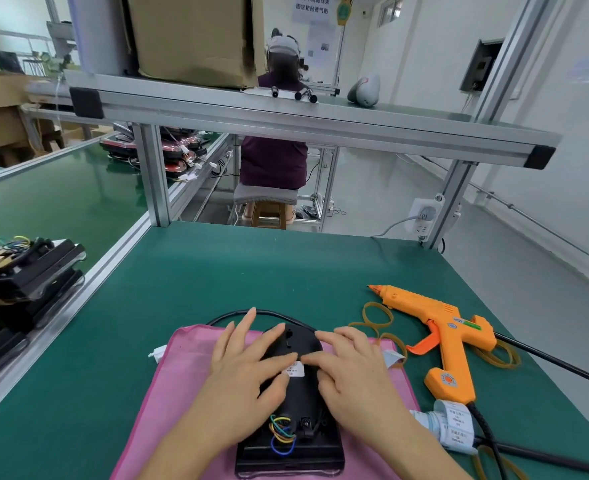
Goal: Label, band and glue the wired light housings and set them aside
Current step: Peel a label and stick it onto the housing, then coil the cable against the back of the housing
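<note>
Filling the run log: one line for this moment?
step: labelling | left hand, right hand: pressing label onto housing | housing: on pink pad | glue gun: untouched

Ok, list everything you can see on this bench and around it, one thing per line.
black plastic light housing: one, black, on the pad under both hands
white paper label: one, white, on the housing's back
looped wires: a few, yellow, green, blue, orange, at the housing's near end
pink mesh pad: one, pink, front centre
orange plastic glue gun: one, orange, lying right of the pad
tan rubber bands: several, tan, loose around the gun
roll of white labels: one, white, near right
stacked black housings: several, black, far left
green table mat: one, green, underneath
brown cardboard box: one, brown, upper shelf
seated person: one, dark top, on a wooden stool beyond
left hand: flat on the housing
right hand: fingertips at the label
</note>
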